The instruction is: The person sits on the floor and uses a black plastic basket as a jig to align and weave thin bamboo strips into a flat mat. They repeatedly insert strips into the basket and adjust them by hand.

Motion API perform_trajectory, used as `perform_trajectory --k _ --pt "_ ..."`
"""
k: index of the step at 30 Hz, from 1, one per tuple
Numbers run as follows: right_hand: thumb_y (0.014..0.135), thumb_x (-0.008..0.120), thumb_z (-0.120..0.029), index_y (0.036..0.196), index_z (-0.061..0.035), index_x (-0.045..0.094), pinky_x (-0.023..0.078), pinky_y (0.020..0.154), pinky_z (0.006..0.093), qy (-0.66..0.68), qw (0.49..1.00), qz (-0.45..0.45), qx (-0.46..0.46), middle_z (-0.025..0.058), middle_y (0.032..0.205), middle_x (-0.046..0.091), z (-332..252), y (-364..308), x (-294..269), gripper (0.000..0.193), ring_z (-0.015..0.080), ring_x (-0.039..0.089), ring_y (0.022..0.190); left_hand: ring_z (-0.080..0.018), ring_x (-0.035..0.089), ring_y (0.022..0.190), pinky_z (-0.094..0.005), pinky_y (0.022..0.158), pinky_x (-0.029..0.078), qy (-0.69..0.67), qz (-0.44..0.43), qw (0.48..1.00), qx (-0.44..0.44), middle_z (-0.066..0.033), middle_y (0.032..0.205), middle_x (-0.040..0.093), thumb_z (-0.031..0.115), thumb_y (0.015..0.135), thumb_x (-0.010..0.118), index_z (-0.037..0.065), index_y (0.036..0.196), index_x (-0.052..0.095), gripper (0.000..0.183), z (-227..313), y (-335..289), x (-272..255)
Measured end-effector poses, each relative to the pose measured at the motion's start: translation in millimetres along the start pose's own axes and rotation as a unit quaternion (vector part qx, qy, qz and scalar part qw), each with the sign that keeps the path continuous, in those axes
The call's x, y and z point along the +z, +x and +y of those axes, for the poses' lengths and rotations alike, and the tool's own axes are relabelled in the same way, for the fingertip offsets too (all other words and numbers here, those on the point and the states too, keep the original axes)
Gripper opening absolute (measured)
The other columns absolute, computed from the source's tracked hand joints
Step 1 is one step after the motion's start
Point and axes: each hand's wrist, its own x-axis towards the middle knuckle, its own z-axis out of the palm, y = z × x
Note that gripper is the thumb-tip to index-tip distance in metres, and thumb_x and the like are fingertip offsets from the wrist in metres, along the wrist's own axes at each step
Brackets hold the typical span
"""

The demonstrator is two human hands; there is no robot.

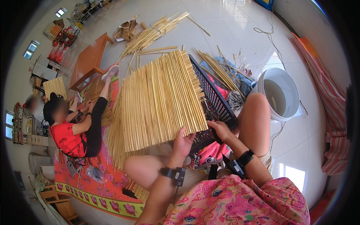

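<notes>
Left hand [182,142]: fingers closed on the lower edge of a reed mat [161,99]. Right hand [221,130]: fingers gripping the corner of a black crate [213,95] under the mat. White bucket [279,93] right of the fingers. Loose reeds [152,33] beyond, on the floor. Seated person [71,131] far left.

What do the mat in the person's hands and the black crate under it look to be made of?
The mat looks like pale yellow dried reeds or straw stalks: thin, matte, parallel stems. The black crate seems moulded plastic, judging by its even grid of holes. The left hand grips the mat's edge.
</notes>
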Motion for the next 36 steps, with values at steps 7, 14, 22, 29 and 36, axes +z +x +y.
perform_trajectory --k 7,14,22,29,36 --pt "0.086 0.053 -0.04 0.075 -0.0058 0.054 0.044 0.051 0.027 -0.018 1.0 -0.003 0.007 0.0045 0.065 0.053 2 2 -1 0.035 0.0142 0.051 0.056 -0.0184 0.06 0.094 -0.0314 0.081 0.054 0.008 -0.005 1.0 0.005 -0.0062 0.109 0.058 0.018 0.087 0.059 0.006 0.116 0.048 0.033 -1 2 -3" --pt "0.087 0.053 -0.042 0.076 -0.0054 0.055 0.044 0.051 0.0269 0.008 1.0 -0.002 0.005 0.0048 0.066 0.053 6 3 -1 0.039 0.0146 0.052 0.057 -0.0184 0.06 0.095 -0.0316 0.082 0.054 0.003 -0.02 1.0 0.003 -0.0061 0.111 0.057 0.019 0.087 0.059 0.006 0.118 0.047 0.035 -2 4 -7" --pt "0.088 0.052 -0.042 0.072 -0.0047 0.054 0.043 0.047 0.0278 0.027 1.0 0.008 0.004 0.0064 0.063 0.054 -4 -6 4 0.04 0.0166 0.052 0.049 -0.0178 0.06 0.096 -0.0315 0.083 0.053 0.012 -0.022 1.0 0.0 -0.0056 0.112 0.057 0.02 0.087 0.059 0.007 0.118 0.047 0.036 -2 4 -8" --pt "0.089 0.051 -0.042 0.068 -0.0042 0.053 0.041 0.044 0.028 0.015 0.999 0.029 -0.031 0.0063 0.057 0.053 -3 -10 8 0.043 0.0169 0.05 0.043 -0.0179 0.06 0.097 -0.0317 0.083 0.053 0.01 -0.014 1.0 -0.001 -0.0057 0.112 0.057 0.018 0.088 0.057 0.006 0.118 0.047 0.033 -2 3 -5" --pt "0.09 0.05 -0.042 0.069 -0.0045 0.053 0.04 0.045 0.0279 0.027 0.999 0.034 -0.021 0.0056 0.059 0.053 9 -8 4 0.043 0.0165 0.05 0.046 -0.0186 0.06 0.096 -0.0316 0.082 0.053 0.0 -0.012 1.0 -0.001 -0.0063 0.112 0.057 0.017 0.088 0.056 0.006 0.117 0.048 0.032 -2 4 -7"
